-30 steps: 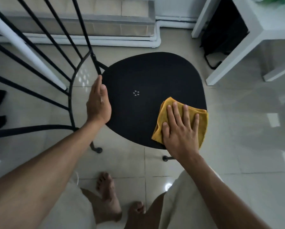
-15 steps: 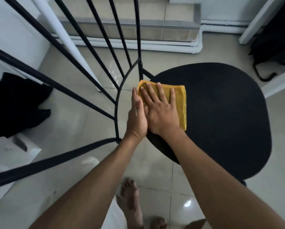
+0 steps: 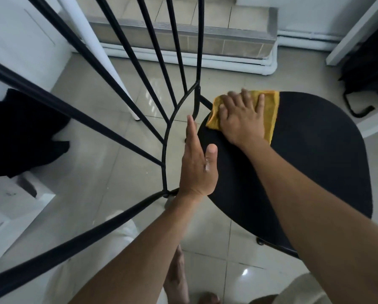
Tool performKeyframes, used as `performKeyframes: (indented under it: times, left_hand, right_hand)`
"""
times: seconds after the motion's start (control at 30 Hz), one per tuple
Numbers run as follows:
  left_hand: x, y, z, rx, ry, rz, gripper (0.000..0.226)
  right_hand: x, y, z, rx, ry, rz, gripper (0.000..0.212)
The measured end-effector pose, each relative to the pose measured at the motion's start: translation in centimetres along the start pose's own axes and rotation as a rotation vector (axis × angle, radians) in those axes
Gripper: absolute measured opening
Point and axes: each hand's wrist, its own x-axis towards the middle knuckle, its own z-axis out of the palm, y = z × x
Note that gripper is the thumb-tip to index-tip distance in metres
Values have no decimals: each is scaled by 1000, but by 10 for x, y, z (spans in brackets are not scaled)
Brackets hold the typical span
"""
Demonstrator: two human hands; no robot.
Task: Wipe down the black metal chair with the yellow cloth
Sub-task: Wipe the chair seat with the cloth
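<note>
Your right hand [image 3: 242,119] lies flat, fingers spread, pressing the folded yellow cloth [image 3: 271,115] onto the far back corner of the black metal chair [image 3: 304,161], close to where the backrest rods meet the seat. The cloth is a mustard-yellow, soft-looking rectangle with a stitched edge; its near-left corner hangs just over the seat's rim, and most of its middle is hidden under your palm. Your fingertips look slightly blurred.

Your left hand [image 3: 197,167] is open too, fingers straight and together, with the palm braced against the seat's left edge and the thumb resting on top of the seat. It grips nothing.

The chair has a rounded, matte black seat and thin black rods [image 3: 161,69] fanning upward from a curved frame at the seat's back. It stands on a glossy pale tiled floor [image 3: 109,172]. A dark bag [image 3: 367,71] sits at the far right.
</note>
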Motion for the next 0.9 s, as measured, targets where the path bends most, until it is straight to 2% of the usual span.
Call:
performKeyframes:
  times: [0.1, 0.2, 0.33, 0.4, 0.5, 0.73, 0.83, 0.9]
  left_hand:
    - [5, 1, 3, -32, 5, -72, 82]
    - [11, -1, 1, -115, 60, -182, 82]
    - [5, 1, -2, -182, 132, -83, 97]
    - [5, 0, -6, -237, 175, -89, 103]
    - [8, -2, -9, -227, 191, -94, 99]
    - [2, 8, -12, -148, 37, -74, 107]
    - [0, 10, -13, -84, -12, -72, 106]
    - [-1, 6, -11, -36, -31, -56, 95]
  right_hand:
    - [-35, -8, 0, -97, -64, -213, 56]
    - [-60, -14, 0, -127, -92, -308, 58]
    - [-99, -15, 3, -150, -124, -348, 58]
    - [-124, -13, 4, -135, -131, -362, 56]
    - [-164, 0, 2, -133, -169, -406, 54]
    - [-242, 92, -18, -269, -273, -606, 55]
    - [-265, 143, -34, -290, -298, -563, 54]
    - [-276, 172, -42, -306, -288, -511, 53]
